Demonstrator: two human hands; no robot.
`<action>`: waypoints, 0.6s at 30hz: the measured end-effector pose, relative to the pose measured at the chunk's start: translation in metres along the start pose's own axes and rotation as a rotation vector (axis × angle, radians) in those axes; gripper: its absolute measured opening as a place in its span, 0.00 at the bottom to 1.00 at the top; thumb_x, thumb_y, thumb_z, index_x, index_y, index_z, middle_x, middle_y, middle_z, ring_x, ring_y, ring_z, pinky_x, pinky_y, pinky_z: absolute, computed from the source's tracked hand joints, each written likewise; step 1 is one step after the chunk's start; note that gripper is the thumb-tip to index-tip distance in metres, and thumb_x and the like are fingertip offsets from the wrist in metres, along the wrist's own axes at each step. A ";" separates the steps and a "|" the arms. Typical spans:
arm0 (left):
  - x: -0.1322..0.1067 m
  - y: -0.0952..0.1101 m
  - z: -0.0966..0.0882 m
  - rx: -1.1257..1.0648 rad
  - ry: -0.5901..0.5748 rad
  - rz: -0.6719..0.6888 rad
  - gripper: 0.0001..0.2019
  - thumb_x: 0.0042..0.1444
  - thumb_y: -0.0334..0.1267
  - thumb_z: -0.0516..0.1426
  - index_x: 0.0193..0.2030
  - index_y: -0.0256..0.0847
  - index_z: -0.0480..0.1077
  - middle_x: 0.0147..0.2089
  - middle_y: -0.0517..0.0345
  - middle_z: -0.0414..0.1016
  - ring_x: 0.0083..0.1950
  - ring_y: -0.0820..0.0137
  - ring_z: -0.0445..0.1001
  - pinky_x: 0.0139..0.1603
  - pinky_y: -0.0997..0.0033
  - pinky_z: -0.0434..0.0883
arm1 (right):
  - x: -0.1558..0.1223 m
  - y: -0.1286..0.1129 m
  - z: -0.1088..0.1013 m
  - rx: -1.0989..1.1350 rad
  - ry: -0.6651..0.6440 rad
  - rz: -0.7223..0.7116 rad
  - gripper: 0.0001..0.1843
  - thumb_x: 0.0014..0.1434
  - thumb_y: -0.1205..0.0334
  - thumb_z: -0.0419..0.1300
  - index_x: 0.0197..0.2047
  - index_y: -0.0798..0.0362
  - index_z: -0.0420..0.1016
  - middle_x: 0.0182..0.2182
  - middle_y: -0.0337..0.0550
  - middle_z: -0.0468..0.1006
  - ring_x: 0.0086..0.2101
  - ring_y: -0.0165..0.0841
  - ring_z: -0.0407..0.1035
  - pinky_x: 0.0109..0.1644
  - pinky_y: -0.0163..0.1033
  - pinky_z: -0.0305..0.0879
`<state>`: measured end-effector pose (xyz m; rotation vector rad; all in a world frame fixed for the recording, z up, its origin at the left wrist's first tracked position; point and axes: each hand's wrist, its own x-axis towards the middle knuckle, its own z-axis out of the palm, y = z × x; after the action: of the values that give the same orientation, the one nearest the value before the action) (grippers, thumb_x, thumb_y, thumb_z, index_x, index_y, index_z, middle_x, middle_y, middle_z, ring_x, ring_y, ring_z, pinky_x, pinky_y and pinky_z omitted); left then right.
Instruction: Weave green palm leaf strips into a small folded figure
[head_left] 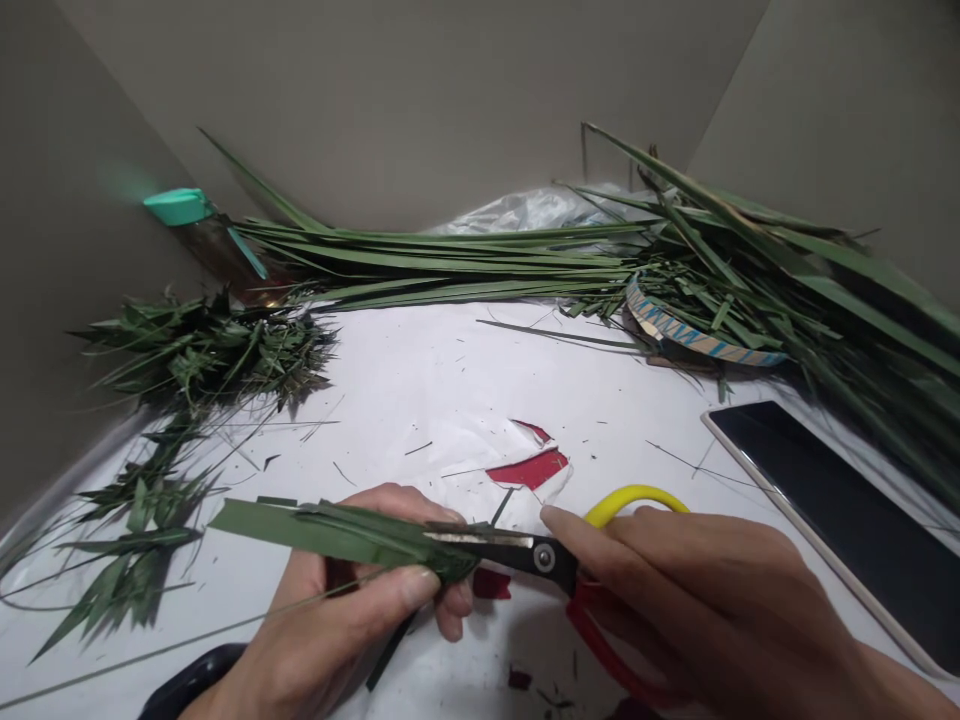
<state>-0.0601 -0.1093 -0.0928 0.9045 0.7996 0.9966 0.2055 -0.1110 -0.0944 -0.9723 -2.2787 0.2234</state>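
Note:
My left hand (352, 610) is closed around a folded green leaf piece (330, 532) that points left. My right hand (705, 590) grips a pair of scissors (525, 552) with one yellow and one red handle loop. The scissor blades point left and meet the right end of the leaf piece, right by my left thumb and fingers. Both hands hover low over the white table cover (420, 400).
Long green leaves (450, 262) lie piled along the back and right. Finished folded leaf shapes (202, 350) heap at the left. A phone or tablet (847, 510) lies at the right, a patterned tape roll (697, 335) under the leaves, a teal-capped bottle (187, 215) at back left.

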 end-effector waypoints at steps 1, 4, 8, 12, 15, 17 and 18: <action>0.002 0.000 0.002 -0.016 0.011 0.004 0.07 0.57 0.36 0.62 0.43 0.47 0.78 0.33 0.60 0.81 0.35 0.70 0.77 0.39 0.73 0.73 | 0.004 0.002 0.002 -0.003 -0.014 -0.016 0.17 0.68 0.52 0.51 0.57 0.43 0.71 0.28 0.38 0.78 0.26 0.33 0.73 0.26 0.34 0.68; 0.006 0.001 0.006 -0.089 0.086 0.001 0.09 0.56 0.33 0.63 0.43 0.46 0.78 0.31 0.59 0.81 0.34 0.71 0.76 0.37 0.74 0.73 | 0.015 0.010 0.007 -0.165 -0.013 -0.044 0.15 0.70 0.59 0.48 0.55 0.49 0.69 0.25 0.37 0.76 0.22 0.30 0.71 0.25 0.35 0.62; 0.009 0.001 0.004 -0.028 0.208 -0.058 0.11 0.55 0.35 0.64 0.45 0.46 0.76 0.28 0.60 0.80 0.31 0.71 0.76 0.36 0.74 0.71 | 0.019 0.026 0.007 -0.434 -0.033 0.032 0.17 0.70 0.58 0.47 0.56 0.54 0.67 0.29 0.40 0.77 0.25 0.33 0.73 0.24 0.37 0.58; 0.013 -0.001 -0.004 0.200 0.302 -0.057 0.13 0.57 0.39 0.63 0.50 0.47 0.71 0.29 0.62 0.80 0.34 0.70 0.76 0.42 0.72 0.70 | 0.023 0.032 0.002 -0.481 -0.209 0.221 0.12 0.66 0.60 0.53 0.49 0.53 0.71 0.31 0.42 0.76 0.27 0.38 0.74 0.25 0.39 0.59; 0.018 0.001 -0.008 0.293 0.304 0.008 0.14 0.58 0.41 0.62 0.51 0.46 0.69 0.30 0.62 0.80 0.36 0.68 0.77 0.44 0.69 0.69 | 0.030 0.028 -0.001 -0.491 -0.366 0.426 0.06 0.65 0.63 0.55 0.44 0.51 0.72 0.30 0.41 0.74 0.28 0.39 0.72 0.28 0.40 0.59; 0.019 0.003 -0.007 0.343 0.304 0.035 0.15 0.58 0.42 0.62 0.50 0.46 0.68 0.31 0.61 0.80 0.36 0.67 0.77 0.44 0.67 0.70 | 0.035 0.024 -0.003 -0.495 -0.436 0.495 0.07 0.66 0.63 0.54 0.43 0.51 0.73 0.31 0.43 0.74 0.29 0.40 0.72 0.29 0.41 0.59; 0.019 0.004 -0.005 0.380 0.307 0.043 0.15 0.59 0.43 0.61 0.51 0.45 0.67 0.31 0.60 0.80 0.37 0.66 0.78 0.44 0.66 0.70 | 0.036 0.023 -0.004 -0.495 -0.452 0.509 0.08 0.67 0.63 0.53 0.43 0.51 0.73 0.32 0.44 0.73 0.30 0.40 0.71 0.30 0.41 0.60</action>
<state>-0.0599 -0.0889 -0.0938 1.1095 1.2633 1.0541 0.2029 -0.0697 -0.0827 -1.9276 -2.4970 0.0938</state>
